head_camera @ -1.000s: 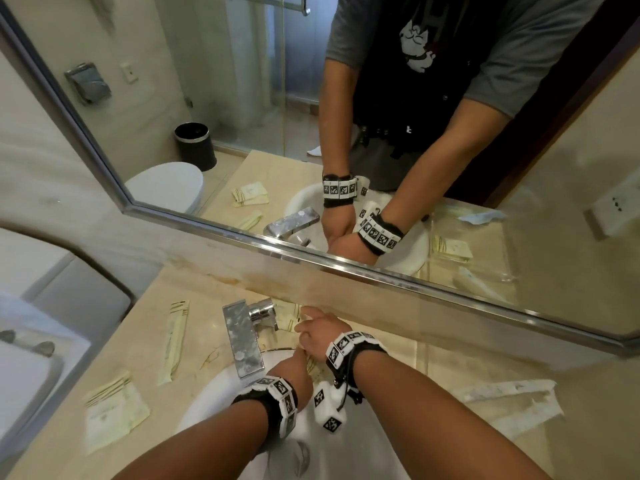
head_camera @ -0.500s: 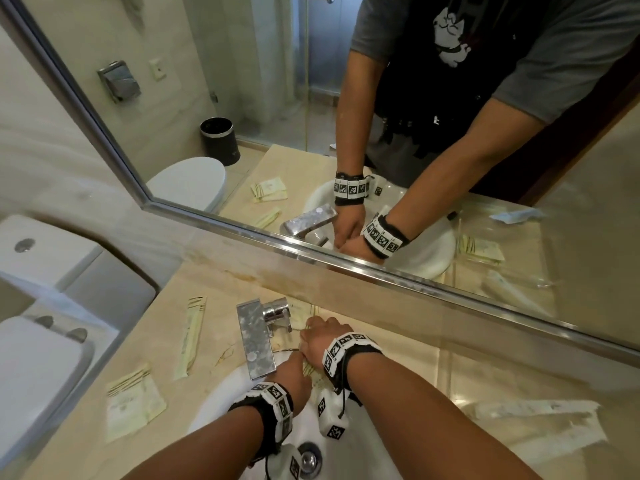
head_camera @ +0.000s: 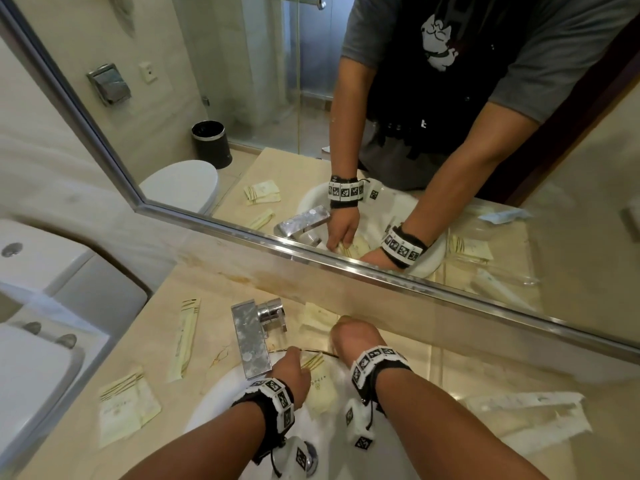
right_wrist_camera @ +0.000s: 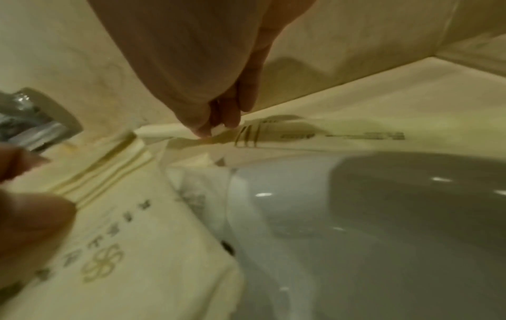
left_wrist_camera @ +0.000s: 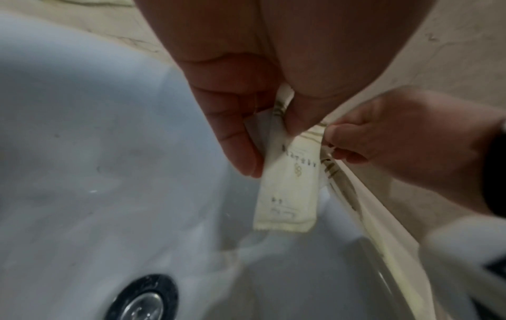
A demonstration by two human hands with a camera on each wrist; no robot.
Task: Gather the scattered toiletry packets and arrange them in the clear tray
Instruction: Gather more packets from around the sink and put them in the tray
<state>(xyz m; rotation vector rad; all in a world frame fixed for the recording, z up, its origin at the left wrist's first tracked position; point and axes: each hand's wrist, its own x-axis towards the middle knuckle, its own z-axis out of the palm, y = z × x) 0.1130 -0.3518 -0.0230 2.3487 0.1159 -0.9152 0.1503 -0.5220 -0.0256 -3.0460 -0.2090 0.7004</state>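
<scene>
Both hands have dipped lower at the sink (head_camera: pixel 221 403) rim, the left hand (head_camera: pixel 292 374) pinching a cream packet (left_wrist_camera: pixel 289 190) upright to lift it clear while the right hand (head_camera: pixel 356 337) fingers nip another packet (right_wrist_camera: pixel 315 135) on the counter, far from the tray (head_camera: pixel 519 415).

A hotel-style bathroom: a white sink (head_camera: pixel 221 403) with a chrome tap (head_camera: pixel 251 336) set in a beige marble table (head_camera: pixel 104 341), a wall mirror (head_camera: pixel 242 98), a toilet (head_camera: pixel 31 358), and cream toiletry packets (head_camera: pixel 126 405) lying about.
</scene>
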